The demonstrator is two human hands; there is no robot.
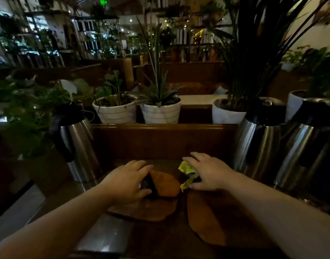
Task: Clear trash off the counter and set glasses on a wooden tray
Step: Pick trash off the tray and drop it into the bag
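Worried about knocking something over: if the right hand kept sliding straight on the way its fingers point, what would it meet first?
Probably the dark wooden back wall of the counter, past the crumpled yellow wrapper under the right hand. Depth is unclear in this dim light.

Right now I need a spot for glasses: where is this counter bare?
Two wooden boards look bare on their near parts: one under the left hand, one by the right hand. Between the hands it is crowded: an orange-brown lump, a dark packet, a yellow wrapper. Steel jugs flank both sides.
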